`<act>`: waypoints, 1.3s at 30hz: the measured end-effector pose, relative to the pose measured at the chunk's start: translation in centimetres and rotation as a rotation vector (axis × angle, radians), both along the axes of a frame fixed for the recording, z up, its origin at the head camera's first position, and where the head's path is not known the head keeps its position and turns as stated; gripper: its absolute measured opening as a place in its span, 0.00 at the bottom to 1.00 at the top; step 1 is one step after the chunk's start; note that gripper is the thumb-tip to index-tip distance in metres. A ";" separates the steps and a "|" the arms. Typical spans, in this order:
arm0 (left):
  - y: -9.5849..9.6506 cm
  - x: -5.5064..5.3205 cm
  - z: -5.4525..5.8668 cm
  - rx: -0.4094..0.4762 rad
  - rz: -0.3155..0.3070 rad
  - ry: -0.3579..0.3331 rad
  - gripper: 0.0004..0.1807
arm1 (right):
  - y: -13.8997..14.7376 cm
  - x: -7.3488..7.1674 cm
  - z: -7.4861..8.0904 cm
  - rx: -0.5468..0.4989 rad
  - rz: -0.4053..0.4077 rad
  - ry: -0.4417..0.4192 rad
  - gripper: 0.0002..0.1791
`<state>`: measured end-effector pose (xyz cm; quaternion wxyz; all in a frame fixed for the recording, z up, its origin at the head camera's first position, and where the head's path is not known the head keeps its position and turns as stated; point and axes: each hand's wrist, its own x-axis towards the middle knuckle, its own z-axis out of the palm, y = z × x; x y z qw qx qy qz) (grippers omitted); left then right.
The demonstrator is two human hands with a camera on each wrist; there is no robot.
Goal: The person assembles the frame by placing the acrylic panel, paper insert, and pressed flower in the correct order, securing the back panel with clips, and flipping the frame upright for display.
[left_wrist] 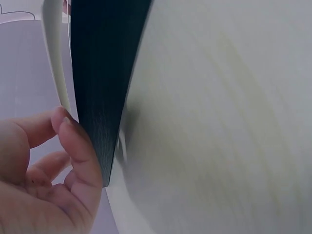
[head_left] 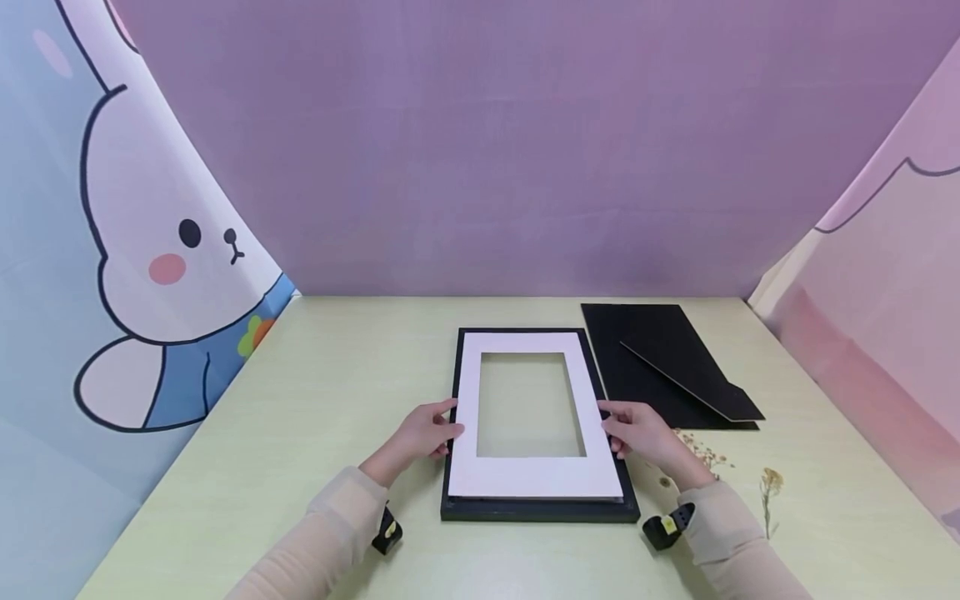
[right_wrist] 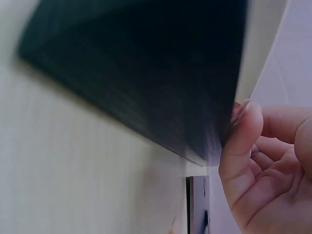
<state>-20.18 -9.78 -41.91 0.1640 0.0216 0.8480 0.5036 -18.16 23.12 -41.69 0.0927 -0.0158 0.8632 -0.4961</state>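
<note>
A white picture mat [head_left: 465,417] with a rectangular cut-out lies over a black picture frame [head_left: 540,510] in the head view. My left hand [head_left: 426,429] pinches the mat's left edge between thumb and fingers. On the opposite side, my right hand [head_left: 639,427] pinches the right edge at about the same height. Up close in the left wrist view, fingertips meet the mat's pale edge [left_wrist: 54,58] beside the dark frame side [left_wrist: 105,73]. The right wrist view has the fingertips [right_wrist: 249,114] at the mat, against the frame's black side [right_wrist: 161,73].
Behind my right hand lie a black backing board [head_left: 626,325] and a second black panel with a folded flap [head_left: 742,402] on top. Dried flowers [head_left: 705,454] sit by my right wrist, with a dried stem [head_left: 767,500] farther right. A purple backdrop [head_left: 480,167] rises beyond the table [head_left: 360,358].
</note>
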 end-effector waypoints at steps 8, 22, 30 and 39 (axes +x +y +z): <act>0.2 -0.2 0.0 -0.042 -0.008 0.019 0.30 | 0.3 -0.1 -0.1 -0.003 0.001 0.001 0.24; 0.5 -0.2 0.1 -0.118 -0.025 0.058 0.30 | 0.0 -0.4 -0.2 0.035 0.001 0.021 0.25; 0.4 0.0 0.1 -0.150 -0.052 0.083 0.31 | -0.2 -0.4 -0.1 0.068 0.002 0.035 0.28; 0.5 0.2 0.0 -0.123 -0.064 0.077 0.34 | -0.3 -0.2 -0.2 0.155 -0.001 0.076 0.29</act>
